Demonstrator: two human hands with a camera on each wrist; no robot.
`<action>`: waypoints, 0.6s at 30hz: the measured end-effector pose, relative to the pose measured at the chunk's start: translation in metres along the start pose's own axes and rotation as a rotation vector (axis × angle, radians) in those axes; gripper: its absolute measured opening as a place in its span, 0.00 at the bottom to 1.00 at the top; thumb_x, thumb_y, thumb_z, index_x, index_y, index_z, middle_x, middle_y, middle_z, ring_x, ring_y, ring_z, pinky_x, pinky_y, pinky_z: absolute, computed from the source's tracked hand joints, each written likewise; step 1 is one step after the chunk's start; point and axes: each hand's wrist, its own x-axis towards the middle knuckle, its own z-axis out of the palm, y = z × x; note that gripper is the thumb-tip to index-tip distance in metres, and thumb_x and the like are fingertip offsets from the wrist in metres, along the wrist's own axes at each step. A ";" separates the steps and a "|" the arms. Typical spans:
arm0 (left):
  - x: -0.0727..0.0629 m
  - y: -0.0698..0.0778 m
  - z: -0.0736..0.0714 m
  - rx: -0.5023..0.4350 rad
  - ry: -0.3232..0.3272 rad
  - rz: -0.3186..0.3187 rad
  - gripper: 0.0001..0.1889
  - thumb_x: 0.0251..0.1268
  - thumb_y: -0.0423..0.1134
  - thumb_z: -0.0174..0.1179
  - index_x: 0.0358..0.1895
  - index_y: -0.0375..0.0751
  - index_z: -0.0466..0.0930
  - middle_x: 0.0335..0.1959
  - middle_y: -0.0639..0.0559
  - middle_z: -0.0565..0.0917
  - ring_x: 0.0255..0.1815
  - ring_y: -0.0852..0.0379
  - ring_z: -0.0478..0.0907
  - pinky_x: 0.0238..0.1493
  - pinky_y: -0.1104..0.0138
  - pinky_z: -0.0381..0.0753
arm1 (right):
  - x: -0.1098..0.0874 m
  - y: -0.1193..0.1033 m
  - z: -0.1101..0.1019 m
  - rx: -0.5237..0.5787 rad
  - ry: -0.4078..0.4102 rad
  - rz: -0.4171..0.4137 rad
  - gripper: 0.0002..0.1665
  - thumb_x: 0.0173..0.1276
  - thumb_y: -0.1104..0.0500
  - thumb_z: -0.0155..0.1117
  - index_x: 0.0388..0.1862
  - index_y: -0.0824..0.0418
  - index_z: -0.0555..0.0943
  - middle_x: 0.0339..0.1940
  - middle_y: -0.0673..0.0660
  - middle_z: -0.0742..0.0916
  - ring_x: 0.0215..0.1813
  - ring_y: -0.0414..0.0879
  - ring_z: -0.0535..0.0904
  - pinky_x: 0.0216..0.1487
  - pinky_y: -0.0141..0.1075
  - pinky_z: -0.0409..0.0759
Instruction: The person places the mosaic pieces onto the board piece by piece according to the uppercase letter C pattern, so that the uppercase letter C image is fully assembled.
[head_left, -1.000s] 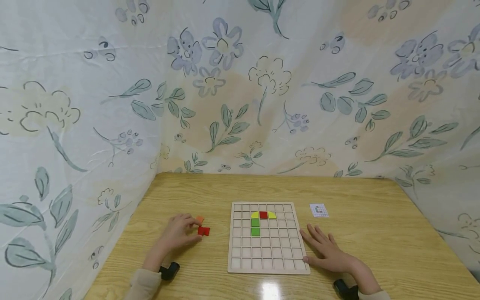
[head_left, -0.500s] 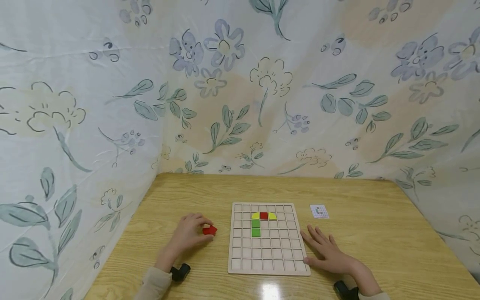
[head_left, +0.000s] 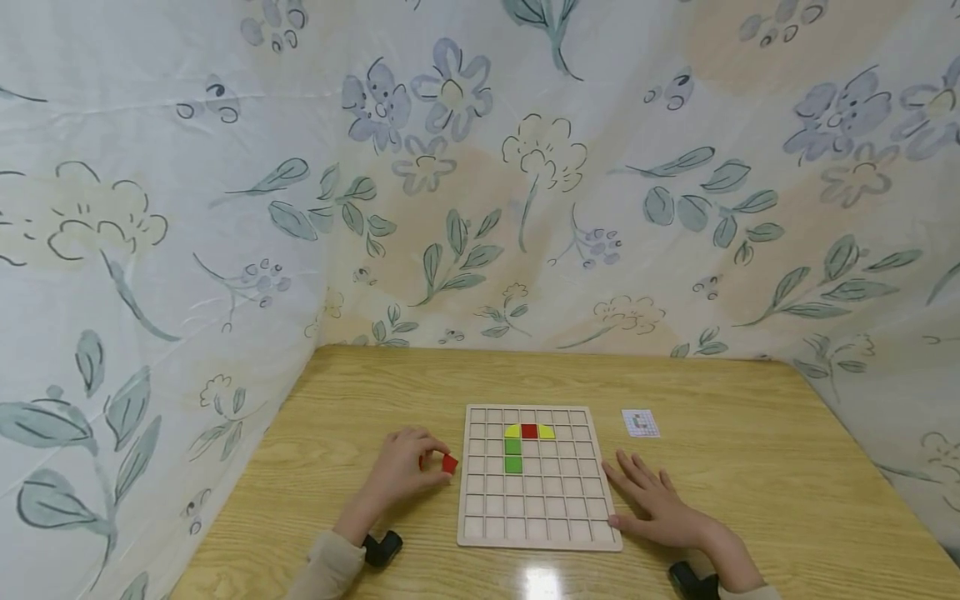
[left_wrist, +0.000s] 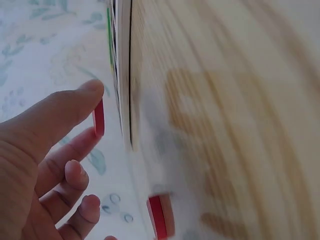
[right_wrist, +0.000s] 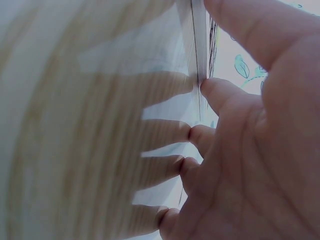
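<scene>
My left hand (head_left: 403,467) pinches a small red tile (head_left: 450,463) between thumb and fingertip, just left of the wooden grid board (head_left: 557,486). In the left wrist view this red tile (left_wrist: 99,118) is seen edge-on. Another red tile (left_wrist: 159,216) lies on the table below that hand; in the head view the hand mostly covers it. The board carries a red square (head_left: 529,432) between two yellow rounded tiles (head_left: 513,432), with two green squares (head_left: 513,455) under the left one. Fingers spread, my right hand (head_left: 660,504) rests on the table, its thumb and index fingertip touching the board's right edge.
A small printed card (head_left: 641,423) with a grid pattern lies right of the board's far corner. Flowered cloth (head_left: 480,208) hangs behind the wooden table (head_left: 390,379) and along its sides.
My left hand has moved right toward the board, bringing the pinched red tile with it. An orange tile seen beside it at first is out of sight now. The right hand stays put.
</scene>
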 end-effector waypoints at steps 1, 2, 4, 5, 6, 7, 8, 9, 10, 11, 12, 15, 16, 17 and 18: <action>0.001 0.002 0.001 0.001 -0.004 0.000 0.17 0.40 0.52 0.73 0.37 0.53 0.84 0.26 0.60 0.75 0.33 0.62 0.65 0.47 0.52 0.63 | 0.000 0.000 0.000 -0.004 0.001 0.000 0.44 0.63 0.48 0.60 0.73 0.60 0.55 0.73 0.70 0.49 0.70 0.74 0.37 0.57 0.71 0.30; 0.002 0.004 0.002 0.007 -0.010 -0.001 0.17 0.41 0.52 0.72 0.37 0.53 0.84 0.26 0.61 0.75 0.33 0.63 0.65 0.48 0.52 0.63 | 0.000 0.000 0.000 -0.003 0.001 0.000 0.44 0.63 0.48 0.60 0.73 0.60 0.55 0.73 0.70 0.49 0.70 0.74 0.37 0.57 0.71 0.30; 0.004 0.008 0.004 0.024 -0.019 -0.003 0.17 0.41 0.53 0.72 0.37 0.54 0.84 0.26 0.62 0.74 0.33 0.63 0.65 0.48 0.53 0.62 | 0.000 0.000 0.000 -0.007 0.005 -0.001 0.44 0.63 0.47 0.60 0.73 0.60 0.55 0.73 0.71 0.49 0.70 0.74 0.38 0.57 0.71 0.30; 0.005 0.010 0.004 0.039 -0.021 -0.001 0.17 0.41 0.54 0.72 0.36 0.55 0.84 0.26 0.63 0.74 0.33 0.63 0.66 0.47 0.53 0.61 | 0.000 0.000 -0.001 -0.008 0.006 -0.002 0.44 0.63 0.47 0.60 0.73 0.60 0.55 0.73 0.71 0.50 0.70 0.74 0.38 0.57 0.71 0.31; 0.006 0.012 0.005 0.050 -0.020 0.004 0.17 0.40 0.54 0.72 0.36 0.55 0.84 0.25 0.63 0.73 0.33 0.62 0.66 0.47 0.54 0.61 | 0.000 -0.001 -0.001 -0.008 0.007 -0.002 0.44 0.63 0.47 0.60 0.73 0.60 0.55 0.73 0.71 0.50 0.70 0.74 0.38 0.57 0.71 0.31; 0.007 0.015 0.005 0.048 -0.023 0.006 0.16 0.40 0.54 0.72 0.36 0.55 0.85 0.25 0.63 0.74 0.33 0.62 0.66 0.46 0.54 0.60 | -0.001 -0.001 -0.001 -0.008 0.008 -0.002 0.44 0.63 0.47 0.60 0.73 0.60 0.55 0.73 0.71 0.50 0.70 0.74 0.38 0.57 0.71 0.31; 0.008 0.017 0.006 0.046 -0.024 0.011 0.16 0.41 0.53 0.72 0.36 0.54 0.85 0.25 0.62 0.74 0.34 0.61 0.66 0.46 0.55 0.60 | -0.001 -0.002 -0.001 -0.005 0.009 -0.003 0.44 0.63 0.48 0.60 0.72 0.61 0.55 0.73 0.71 0.50 0.70 0.74 0.38 0.57 0.71 0.31; 0.009 0.020 0.006 0.047 -0.023 0.014 0.16 0.40 0.53 0.72 0.36 0.54 0.85 0.26 0.62 0.74 0.34 0.61 0.66 0.46 0.55 0.60 | -0.001 -0.002 -0.001 -0.004 0.009 -0.004 0.44 0.63 0.48 0.60 0.72 0.61 0.55 0.73 0.71 0.50 0.70 0.74 0.38 0.57 0.71 0.31; 0.010 0.022 0.007 0.046 -0.023 0.019 0.16 0.40 0.53 0.72 0.35 0.54 0.85 0.26 0.61 0.74 0.35 0.61 0.66 0.46 0.55 0.60 | -0.001 -0.002 -0.001 -0.004 0.010 -0.004 0.44 0.63 0.48 0.60 0.72 0.61 0.55 0.73 0.71 0.50 0.70 0.74 0.38 0.57 0.71 0.31; 0.010 0.024 0.008 0.044 -0.029 0.021 0.16 0.41 0.52 0.72 0.36 0.53 0.85 0.26 0.61 0.75 0.35 0.61 0.66 0.46 0.55 0.61 | -0.001 -0.003 -0.001 -0.001 0.010 -0.005 0.44 0.63 0.48 0.61 0.72 0.61 0.55 0.73 0.71 0.50 0.70 0.75 0.38 0.57 0.71 0.30; 0.011 0.026 0.009 0.039 -0.035 0.023 0.16 0.41 0.52 0.72 0.36 0.53 0.85 0.26 0.60 0.75 0.35 0.60 0.67 0.47 0.54 0.62 | -0.001 -0.003 -0.001 0.000 0.011 -0.005 0.44 0.63 0.48 0.61 0.72 0.61 0.55 0.73 0.71 0.50 0.70 0.75 0.38 0.57 0.71 0.30; 0.014 0.032 0.011 0.042 -0.058 0.010 0.16 0.42 0.53 0.72 0.36 0.54 0.84 0.29 0.61 0.76 0.37 0.60 0.68 0.50 0.52 0.63 | -0.001 -0.003 -0.001 -0.002 0.013 -0.006 0.44 0.63 0.48 0.61 0.72 0.61 0.56 0.73 0.71 0.50 0.70 0.75 0.38 0.57 0.71 0.30; 0.015 0.035 0.012 0.036 -0.066 0.008 0.16 0.42 0.53 0.72 0.36 0.54 0.84 0.29 0.61 0.76 0.37 0.59 0.68 0.50 0.51 0.63 | -0.001 -0.003 -0.001 -0.002 0.013 -0.006 0.44 0.63 0.48 0.61 0.72 0.61 0.56 0.73 0.71 0.50 0.70 0.75 0.38 0.57 0.71 0.31; 0.016 0.037 0.012 0.028 -0.073 0.002 0.16 0.43 0.53 0.71 0.36 0.54 0.84 0.30 0.61 0.76 0.38 0.59 0.68 0.51 0.51 0.63 | -0.001 -0.003 -0.001 -0.004 0.013 -0.007 0.44 0.63 0.48 0.61 0.72 0.61 0.56 0.73 0.71 0.50 0.70 0.75 0.38 0.57 0.71 0.31; 0.017 0.039 0.013 0.028 -0.077 0.001 0.16 0.43 0.54 0.71 0.36 0.54 0.84 0.30 0.61 0.77 0.38 0.59 0.68 0.52 0.50 0.63 | -0.001 -0.004 -0.001 -0.004 0.014 -0.007 0.44 0.63 0.48 0.61 0.72 0.61 0.56 0.73 0.71 0.50 0.70 0.75 0.38 0.57 0.71 0.31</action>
